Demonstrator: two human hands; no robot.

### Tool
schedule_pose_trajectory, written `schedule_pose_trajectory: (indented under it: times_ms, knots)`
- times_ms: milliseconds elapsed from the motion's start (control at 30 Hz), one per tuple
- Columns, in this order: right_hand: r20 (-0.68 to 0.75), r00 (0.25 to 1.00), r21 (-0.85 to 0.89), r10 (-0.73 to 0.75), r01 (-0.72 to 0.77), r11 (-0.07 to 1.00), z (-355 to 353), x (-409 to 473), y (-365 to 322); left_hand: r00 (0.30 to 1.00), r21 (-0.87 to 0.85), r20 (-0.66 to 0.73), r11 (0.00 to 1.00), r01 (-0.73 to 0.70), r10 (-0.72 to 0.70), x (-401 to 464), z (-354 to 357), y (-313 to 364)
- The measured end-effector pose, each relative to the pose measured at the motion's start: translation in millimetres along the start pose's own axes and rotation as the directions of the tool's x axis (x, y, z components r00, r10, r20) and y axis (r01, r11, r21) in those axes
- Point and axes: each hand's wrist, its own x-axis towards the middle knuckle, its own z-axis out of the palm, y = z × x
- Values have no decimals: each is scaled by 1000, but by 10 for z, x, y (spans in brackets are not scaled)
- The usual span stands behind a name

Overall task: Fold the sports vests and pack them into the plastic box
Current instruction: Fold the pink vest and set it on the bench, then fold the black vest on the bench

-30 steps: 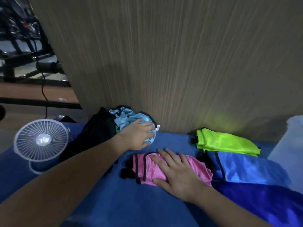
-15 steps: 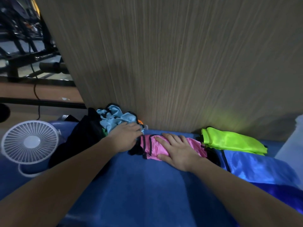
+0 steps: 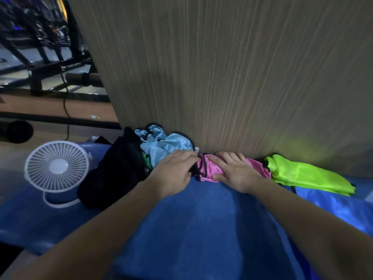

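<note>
A folded pink vest (image 3: 210,168) with black trim lies on the blue cloth, pushed up against the wooden panel. My right hand (image 3: 236,170) presses flat on its middle with straight fingers. My left hand (image 3: 173,168) holds the vest's left end, fingers over it and thumb under it. Just behind my left hand lies a crumpled light blue vest (image 3: 163,146). A folded neon green vest (image 3: 306,174) sits to the right of the pink one, and a shiny blue vest (image 3: 333,203) lies in front of the green one. No plastic box is in view.
A tall wooden panel (image 3: 232,77) stands upright right behind the vests. A black bag or cloth (image 3: 115,168) lies left of the light blue vest, and a small white desk fan (image 3: 56,170) stands further left. Blue cloth (image 3: 191,229) covers the table.
Both hands slid the pink vest away from me until it met the wooden panel. My left hand let go of the light blue vest and took the pink vest's left end.
</note>
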Motion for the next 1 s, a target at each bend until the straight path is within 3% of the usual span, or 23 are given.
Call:
schedule_pose_trajectory:
  times_ms: [133, 233, 300, 367, 500, 667, 800, 867, 1000]
  knots:
    - [-78, 995, 94, 56, -48, 994, -58, -89, -135, 999, -33, -49, 999, 6, -8, -353, -96, 31]
    - [-249, 967, 209, 50, 4, 978, -163, -235, -373, 990, -27, -140, 999, 24, -28, -680, -260, -41]
    - [-393, 920, 248, 20, 85, 965, -260, -316, -644, 966, 1, -219, 990, 138, -135, -893, -419, -86]
    - [-447, 895, 264, -18, 150, 953, -364, -332, -967, 908, 55, -278, 939, 339, -312, -1101, -550, -130]
    - [-318, 948, 427, 4, 139, 894, -511, -197, -1575, 842, 124, -261, 848, 515, -473, -1482, -588, -257]
    - [-38, 991, 654, 125, -70, 753, -505, -17, -2064, 825, 168, -177, 809, 563, -537, -1818, -521, -412]
    - [48, 967, 766, 249, -195, 612, -425, 79, -2289, 775, 32, -64, 775, 632, -629, -1875, -462, -394]
    - [81, 949, 796, 305, -246, 553, -425, 112, -2372, 784, -21, -39, 785, 619, -619, -1857, -425, -359]
    - [74, 924, 748, 375, -300, 592, -471, 168, -2453, 790, -147, -91, 793, 591, -606, -1812, -400, -313]
